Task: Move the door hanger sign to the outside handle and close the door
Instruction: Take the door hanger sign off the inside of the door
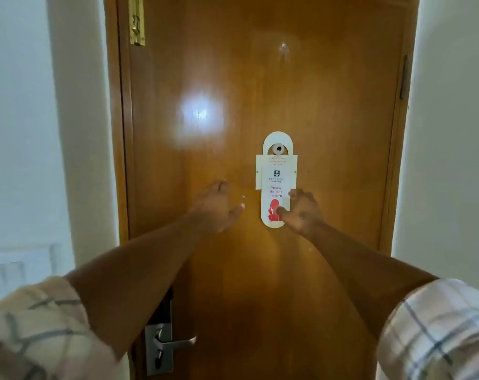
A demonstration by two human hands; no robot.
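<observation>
One door hanger sign point(276, 185) hangs on the peephole point(278, 148) of the shut door point(328, 105). Right hand point(301, 212) has its grip pinching the sign's bottom; left hand point(219, 207) is open, holding nothing. One handle point(175, 342) down low.

Door point(260, 78) fills the centre of the frame, walls to either side. Door hanger sign point(277, 185) sits just right of centre, hooked over a small knob point(278, 148) and lying over a card point(263, 171) fixed flat on the door. Right hand point(301, 212) at the sign's lower right edge, thumb on its face. Left hand point(219, 207) left of the sign, apart from it, close to the door. Slide bolt point(136, 20) at upper left, on the door's edge. Lever handle point(175, 343) on its lock plate point(157, 349) at lower left, below the left forearm. Switch panel point(16, 270) on the left wall, lower left of frame. Hinge point(404, 76) on the door's right edge, upper right.
</observation>
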